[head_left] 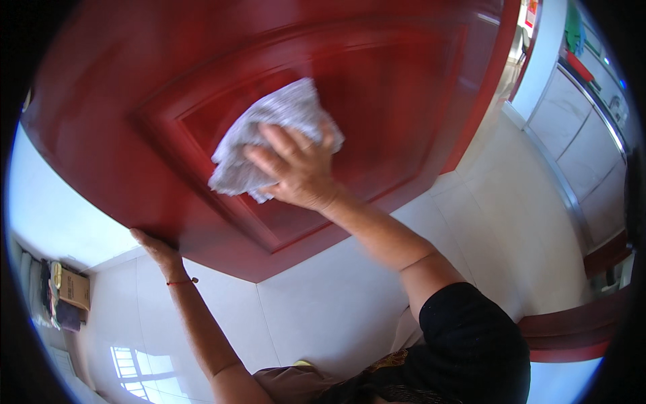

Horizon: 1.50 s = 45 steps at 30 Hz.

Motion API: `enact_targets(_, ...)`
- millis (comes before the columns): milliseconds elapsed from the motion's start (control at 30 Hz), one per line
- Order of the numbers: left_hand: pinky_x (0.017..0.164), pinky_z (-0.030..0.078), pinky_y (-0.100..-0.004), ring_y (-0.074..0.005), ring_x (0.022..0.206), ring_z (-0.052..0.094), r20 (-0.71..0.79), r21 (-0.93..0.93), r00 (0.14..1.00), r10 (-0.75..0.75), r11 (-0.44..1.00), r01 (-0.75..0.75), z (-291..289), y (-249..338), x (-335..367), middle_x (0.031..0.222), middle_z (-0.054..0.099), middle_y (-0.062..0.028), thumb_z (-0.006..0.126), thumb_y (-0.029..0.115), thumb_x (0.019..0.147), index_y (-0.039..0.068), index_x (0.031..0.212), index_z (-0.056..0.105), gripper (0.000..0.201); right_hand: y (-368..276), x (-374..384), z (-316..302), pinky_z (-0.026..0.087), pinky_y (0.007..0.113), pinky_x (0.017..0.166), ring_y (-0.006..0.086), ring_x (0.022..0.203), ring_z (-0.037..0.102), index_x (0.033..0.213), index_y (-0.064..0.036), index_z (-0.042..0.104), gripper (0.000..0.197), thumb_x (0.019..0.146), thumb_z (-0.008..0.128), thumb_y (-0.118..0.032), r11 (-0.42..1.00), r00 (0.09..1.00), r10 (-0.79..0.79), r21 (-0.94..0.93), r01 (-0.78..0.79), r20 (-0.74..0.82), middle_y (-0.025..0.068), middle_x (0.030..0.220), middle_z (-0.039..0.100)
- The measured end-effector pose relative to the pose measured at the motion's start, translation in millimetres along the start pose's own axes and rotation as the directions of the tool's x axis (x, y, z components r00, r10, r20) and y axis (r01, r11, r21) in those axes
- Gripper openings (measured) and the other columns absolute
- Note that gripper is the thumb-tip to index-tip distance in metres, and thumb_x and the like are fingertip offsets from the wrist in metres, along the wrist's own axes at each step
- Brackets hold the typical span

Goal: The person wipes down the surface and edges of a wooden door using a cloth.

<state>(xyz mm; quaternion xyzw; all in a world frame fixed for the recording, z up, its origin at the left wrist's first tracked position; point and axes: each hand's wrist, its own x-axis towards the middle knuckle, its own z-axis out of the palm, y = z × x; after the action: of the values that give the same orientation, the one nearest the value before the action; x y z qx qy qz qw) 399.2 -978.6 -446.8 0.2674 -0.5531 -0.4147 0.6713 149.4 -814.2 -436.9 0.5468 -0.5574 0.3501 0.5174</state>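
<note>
A large red panelled door (390, 87) stands in front of me, filling the upper middle of the head view. My right hand (296, 165) presses a crumpled grey-white cloth (289, 104) against its recessed panel. The fingers of that hand are bent over the cloth, and it looks a little blurred by motion. Lower on the left, my left hand (158, 249) grips the door's edge. Its thumb side shows, while most of its fingers are hidden. A thin red string bracelet circles the left wrist.
Pale glossy tiles (303, 303) cover the floor. A cardboard box (74, 289) and folded fabrics stand far left. On the right is a tiled counter (572, 121) with a red item on top. A dark red wooden piece (572, 330) lies close at lower right.
</note>
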Motion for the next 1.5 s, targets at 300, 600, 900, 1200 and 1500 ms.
enact_targets(300, 0.102, 0.027, -0.0341, -0.0253, 0.121, 0.035, -0.029, -0.058, 0.997, -0.075, 0.996, 0.073, -0.3, -9.6, -0.2, 0.133, 0.036, -0.0147, 0.029, 0.057, 0.091, -0.002, 0.133, 0.031, 0.073, 85.0, 38.5, -36.4, 0.028, 0.059, 0.091, 0.0404, 0.127, 0.027, 0.128, -0.0047, 0.041, 0.068, 0.077, 0.057, -0.046, 0.868, 0.833, 0.455, -0.049, -0.494, -0.315, 0.0227, 0.139, 0.028)
enact_targets(600, 0.1, 0.029, -0.0339, -0.0242, 0.116, 0.038, -0.021, -0.015, 0.997, -0.071, 0.997, 0.071, 0.1, -12.1, 1.1, 0.128, 0.042, -0.0145, 0.029, 0.055, 0.092, -0.005, 0.129, 0.036, 0.07, -51.3, 39.4, 3.9, 0.014, 0.054, 0.101, 0.0171, 0.114, 0.042, 0.12, -0.0314, 0.051, 0.076, 0.049, 0.081, -0.032, 0.985, 0.999, -0.011, 0.174, 0.006, 0.032, 0.0007, 0.132, 0.042)
enact_targets(900, 0.103, 0.026, -0.0357, -0.0255, 0.121, 0.034, -0.031, -0.045, 0.996, -0.081, 0.996, 0.08, -3.5, -17.0, 1.2, 0.136, 0.034, -0.0139, 0.03, 0.051, 0.093, -0.002, 0.135, 0.029, 0.067, 88.2, 49.9, -48.8, 0.011, 0.065, 0.099, 0.0341, 0.13, 0.027, 0.126, -0.0099, 0.047, 0.069, 0.077, 0.054, -0.058, 0.906, 0.917, 0.387, -0.144, -0.397, -0.094, 0.0163, 0.142, 0.028)
enact_targets(1200, 0.105, 0.025, -0.0372, -0.0278, 0.126, 0.029, -0.041, 0.004, 0.999, 0.002, 1.0, -0.002, 3.3, -14.3, 0.9, 0.141, 0.027, -0.0142, 0.026, 0.054, 0.092, 0.002, 0.138, 0.022, 0.07, 186.9, -10.4, -72.2, 0.021, 0.061, 0.099, 0.0374, 0.132, 0.019, 0.136, -0.0021, 0.027, 0.067, 0.086, 0.047, -0.04, 0.641, 0.632, 0.721, -0.071, -0.764, -0.283, 0.0225, 0.143, 0.019)
enact_targets(1500, 0.105, 0.025, -0.0453, -0.0331, 0.128, 0.026, -0.031, -0.013, 0.993, -0.115, 0.993, 0.115, -0.7, -12.5, -0.4, 0.144, 0.02, -0.0166, 0.02, 0.062, 0.089, 0.006, 0.141, 0.017, 0.076, 114.3, -6.0, -41.4, 0.018, 0.062, 0.097, 0.0326, 0.131, 0.023, 0.13, -0.018, 0.043, 0.069, 0.08, 0.04, -0.066, 0.935, 0.954, 0.29, -0.189, -0.3, -0.08, 0.0139, 0.145, 0.021)
